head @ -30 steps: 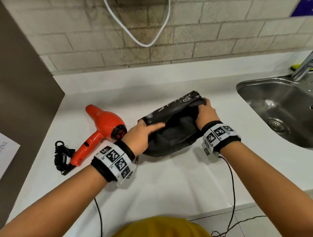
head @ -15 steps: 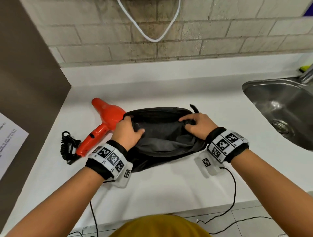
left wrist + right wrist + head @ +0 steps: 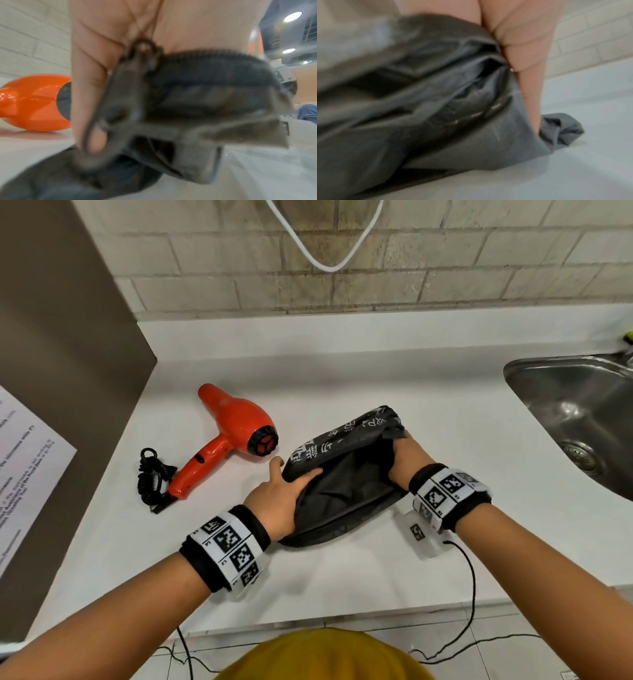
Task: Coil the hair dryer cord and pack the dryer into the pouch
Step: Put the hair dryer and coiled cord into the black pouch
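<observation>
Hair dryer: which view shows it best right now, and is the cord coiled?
The head view: the whole hair dryer lies on the counter left of the pouch, its cord bunched at the handle. The left wrist view shows only part of its orange body; the right wrist view shows none.

Right hand: fingers hidden inside the mouth of the pouch; grip form cannot be told from the head view. Right wrist view smeared by blur; only one finger edge against grey fabric is legible. Left wrist view also blurred: zipper pull soft, fingertips of the left hand covered by cloth. Pouch interior dark, contents indeterminate. White print on the pouch too small to read. Sink cut by the right edge. Paper sheet cut by the left edge, text unreadable.
</observation>
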Demonstrator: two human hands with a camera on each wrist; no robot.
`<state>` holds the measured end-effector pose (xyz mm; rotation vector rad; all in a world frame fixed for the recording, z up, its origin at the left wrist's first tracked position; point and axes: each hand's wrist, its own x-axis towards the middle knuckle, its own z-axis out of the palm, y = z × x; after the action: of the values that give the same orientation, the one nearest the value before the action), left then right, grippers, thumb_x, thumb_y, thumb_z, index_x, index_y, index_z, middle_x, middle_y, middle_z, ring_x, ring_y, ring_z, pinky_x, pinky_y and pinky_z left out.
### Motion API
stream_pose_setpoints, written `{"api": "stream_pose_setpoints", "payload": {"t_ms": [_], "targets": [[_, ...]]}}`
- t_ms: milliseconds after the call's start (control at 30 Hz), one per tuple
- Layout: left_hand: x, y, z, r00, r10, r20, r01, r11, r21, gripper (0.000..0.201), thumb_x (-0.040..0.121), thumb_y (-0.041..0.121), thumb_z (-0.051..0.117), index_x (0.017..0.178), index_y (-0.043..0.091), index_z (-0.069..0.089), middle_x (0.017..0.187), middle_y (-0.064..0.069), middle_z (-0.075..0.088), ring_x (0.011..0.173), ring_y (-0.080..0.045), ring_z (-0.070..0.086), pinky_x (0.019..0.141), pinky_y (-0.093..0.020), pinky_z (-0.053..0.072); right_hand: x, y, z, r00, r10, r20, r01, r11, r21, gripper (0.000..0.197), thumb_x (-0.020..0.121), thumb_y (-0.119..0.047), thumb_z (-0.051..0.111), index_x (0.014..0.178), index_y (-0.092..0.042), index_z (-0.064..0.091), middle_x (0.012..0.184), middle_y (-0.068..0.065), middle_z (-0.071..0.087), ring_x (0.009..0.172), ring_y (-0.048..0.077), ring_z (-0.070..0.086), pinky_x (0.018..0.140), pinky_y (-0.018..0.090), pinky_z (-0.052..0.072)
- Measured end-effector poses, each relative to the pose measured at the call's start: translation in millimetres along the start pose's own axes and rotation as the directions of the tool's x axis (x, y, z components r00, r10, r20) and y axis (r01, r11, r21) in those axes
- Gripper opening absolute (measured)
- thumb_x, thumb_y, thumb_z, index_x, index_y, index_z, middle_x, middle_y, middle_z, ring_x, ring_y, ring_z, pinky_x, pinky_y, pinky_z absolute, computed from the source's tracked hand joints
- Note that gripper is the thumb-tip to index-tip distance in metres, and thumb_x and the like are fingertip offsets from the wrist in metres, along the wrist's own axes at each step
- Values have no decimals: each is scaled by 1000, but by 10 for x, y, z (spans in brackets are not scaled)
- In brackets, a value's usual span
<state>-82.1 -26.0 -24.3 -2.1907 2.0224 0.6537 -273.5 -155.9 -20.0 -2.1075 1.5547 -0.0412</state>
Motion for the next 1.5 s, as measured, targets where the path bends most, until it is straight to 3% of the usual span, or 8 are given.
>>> {"api": "stream_pose_setpoints", "payload": {"t_ms": [133,333,467,700,933,1200,1367,1500], "targets": [[57,-88,0,998,-60,-8,59,993,-102,81,75,11,57,140,43,21,152,-11,-2,109,-35,56,91,-34,49,-59,38,-80,989,-145,-14,145,983,112,57,76,9,51,130,-7,46,143,15,31,127,26,41,101,17,28],[116,-196,-57,898,-261,-353,34,842,-538,20,81,26,64,100,20,68,110,-8,68,104,-24,60,88,-23,41,-159,102,-110,893,-397,-212,422,903,85,30,73,9,56,97,-7,62,131,10,36,108,26,51,92,14,38],[93,-267,-118,936,-180,-303,44,912,-407,62,66,12,77,121,15,48,130,-13,44,111,-32,53,94,-31,41,-154,81,-170,917,-321,-236,382,877,292,34,74,7,55,88,-18,38,81,2,48,71,22,46,58,7,37],[-34,-410,-106,982,-166,-94,157,983,-91,75,68,25,71,132,26,33,137,-9,18,93,-34,60,86,-43,52,-119,89,-55,994,-105,20,107,992,-65,46,75,-19,66,121,-21,57,133,13,32,122,33,33,103,34,36],[-88,-461,-67,958,-138,-251,63,956,-285,77,68,7,70,136,25,37,140,-6,27,113,-34,51,97,-44,45,-211,-141,68,948,-311,65,317,920,-229,36,84,6,44,114,-10,56,132,12,35,117,31,41,95,35,40],[-172,-485,75,992,-107,60,119,959,-259,97,67,23,74,143,23,13,135,-15,38,115,-32,51,98,-35,44,-282,-122,327,962,-106,253,214,867,-450,65,84,-14,47,142,-29,23,148,7,6,111,41,42,91,41,46],[-210,-557,83,997,-59,46,74,872,-483,101,64,5,71,144,24,13,126,-11,56,115,-25,54,99,-36,46,-234,-228,266,950,-33,311,118,959,-259,76,85,-7,46,145,-29,6,143,21,26,112,39,52,97,34,43],[-281,-666,71,1000,4,23,10,830,-557,98,67,7,71,144,26,14,129,-6,55,118,-19,52,103,-35,43,-188,-339,131,977,-118,178,105,991,82,68,82,7,40,143,-21,27,140,15,44,126,30,45,101,24,34]]}}
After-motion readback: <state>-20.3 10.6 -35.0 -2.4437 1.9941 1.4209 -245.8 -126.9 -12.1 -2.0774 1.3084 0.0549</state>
